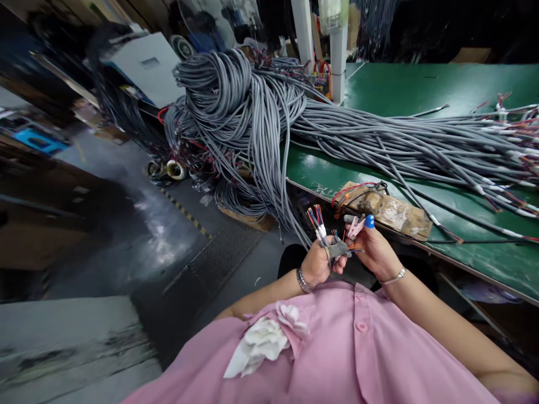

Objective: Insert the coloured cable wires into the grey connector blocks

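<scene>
My left hand [316, 262] is closed around the end of a grey cable [295, 221], whose stripped coloured wires [316, 219] fan out above my fingers. Close beside it, my right hand [373, 249] is closed in a pinch on some of the thin coloured wires; its thumb wears a blue cover [369, 221]. Both hands are held in front of my chest, just off the near edge of the green table [404, 90]. The grey cable runs up into a large heap of grey cables [244, 118].
The heap of grey cables spreads right across the green table, ends with coloured wires [509, 120] at far right. A worn cardboard block with red and black wires [385, 207] lies at the table edge. White posts [339, 50] stand behind. Dark floor and a grey cabinet [145, 67] lie left.
</scene>
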`<state>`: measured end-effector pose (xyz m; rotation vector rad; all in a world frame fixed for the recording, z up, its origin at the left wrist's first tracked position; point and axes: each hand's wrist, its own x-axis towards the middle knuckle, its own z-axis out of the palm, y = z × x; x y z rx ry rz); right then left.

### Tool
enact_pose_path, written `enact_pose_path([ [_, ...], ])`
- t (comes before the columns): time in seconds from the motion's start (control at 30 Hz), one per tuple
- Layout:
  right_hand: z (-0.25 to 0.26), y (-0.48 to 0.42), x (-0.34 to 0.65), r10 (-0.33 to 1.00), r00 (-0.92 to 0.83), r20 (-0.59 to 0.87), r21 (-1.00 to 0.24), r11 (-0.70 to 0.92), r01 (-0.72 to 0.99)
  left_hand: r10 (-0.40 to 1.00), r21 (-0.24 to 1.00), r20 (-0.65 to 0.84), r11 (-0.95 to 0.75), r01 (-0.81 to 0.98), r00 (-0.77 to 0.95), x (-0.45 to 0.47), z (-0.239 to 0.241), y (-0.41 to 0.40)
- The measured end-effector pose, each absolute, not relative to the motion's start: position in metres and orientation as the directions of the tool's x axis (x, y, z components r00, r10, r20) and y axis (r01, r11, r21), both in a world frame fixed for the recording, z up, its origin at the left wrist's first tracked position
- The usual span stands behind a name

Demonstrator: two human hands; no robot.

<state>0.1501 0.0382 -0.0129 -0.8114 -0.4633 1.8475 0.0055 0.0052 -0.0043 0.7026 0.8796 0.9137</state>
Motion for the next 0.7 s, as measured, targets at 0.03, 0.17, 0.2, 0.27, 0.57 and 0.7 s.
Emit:
enact_pose_path([
  [0.03,-0.012,0.039,0.150,0.915,-0.240,-0.323,-0.639,-0.398,-0.659,0.883,0.817,-0.335,0.446,-0.364,0.329,0.006,-0.005,0.005],
  [0.17,-0.011,0.040,0.148,0.925,-0.181,-0.334,-0.633,-0.363,-0.684,0.875,0.817,-0.339,0.456,-0.352,0.346,0.006,-0.009,0.006],
  [0.2,-0.011,0.040,0.148,0.925,-0.173,-0.338,-0.630,-0.359,-0.688,0.872,0.817,-0.342,0.460,-0.348,0.350,0.006,-0.010,0.006],
  [0.27,-0.011,0.039,0.148,0.923,-0.168,-0.346,-0.627,-0.361,-0.691,0.868,0.816,-0.353,0.469,-0.340,0.349,0.006,-0.010,0.006],
  [0.57,-0.015,0.033,0.155,0.899,-0.323,-0.297,-0.564,-0.438,-0.700,0.885,0.858,-0.335,0.429,-0.285,0.324,0.004,0.001,-0.003],
  [0.7,-0.015,0.032,0.158,0.917,-0.279,-0.284,-0.600,-0.397,-0.695,0.905,0.872,-0.315,0.395,-0.289,0.284,0.003,0.002,-0.007],
])
